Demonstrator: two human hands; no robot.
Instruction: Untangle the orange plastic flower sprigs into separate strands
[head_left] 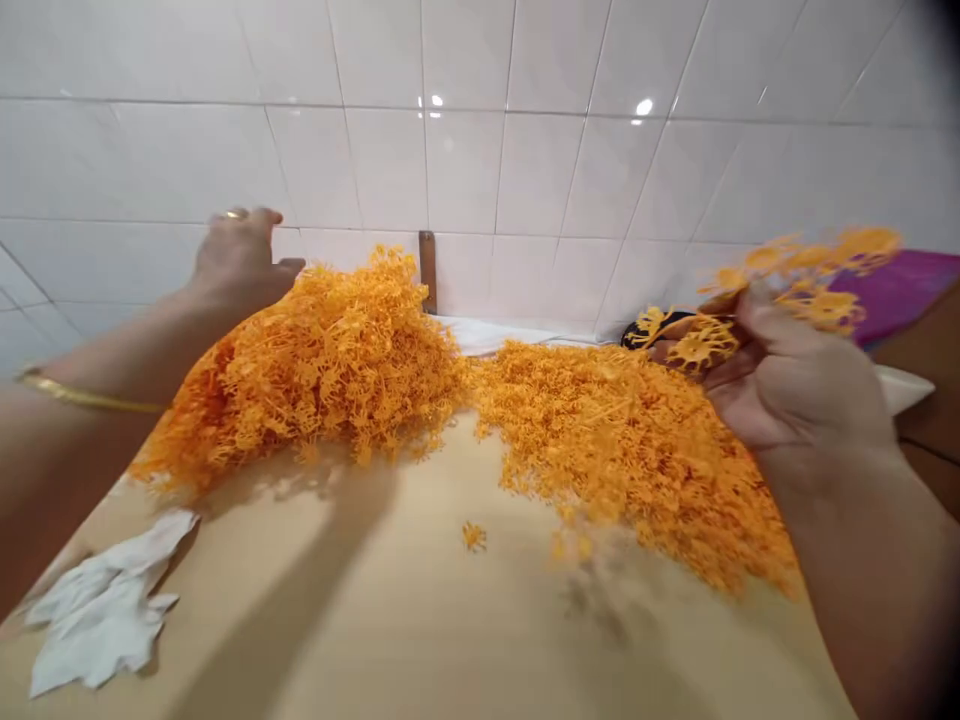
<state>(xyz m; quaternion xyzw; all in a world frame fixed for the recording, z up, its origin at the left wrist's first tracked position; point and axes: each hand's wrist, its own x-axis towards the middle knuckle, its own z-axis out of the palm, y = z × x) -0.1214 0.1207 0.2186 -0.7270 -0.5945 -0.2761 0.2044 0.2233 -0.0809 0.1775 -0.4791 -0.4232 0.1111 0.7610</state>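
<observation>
My right hand (802,380) is raised at the right, closed around a few orange plastic flower pieces (705,342) with thin stems and spidery heads. Below it spreads a wide, low heap of the same pieces (600,420). At the left, my left hand (240,255) is over the back edge of a taller orange pile (337,370). Its thumb and fingers are apart, and nothing shows between them. One loose orange piece (474,537) lies on the tabletop between the piles. Another piece (571,546) is blurred, with a shadow beneath it.
A crumpled white tissue (105,610) lies at the front left of the tan table (420,640). White wall tiles (465,170) rise behind. A brown wooden strip (427,270) stands against them. White cloth (510,332) runs along the back, and something purple (900,295) is at the right.
</observation>
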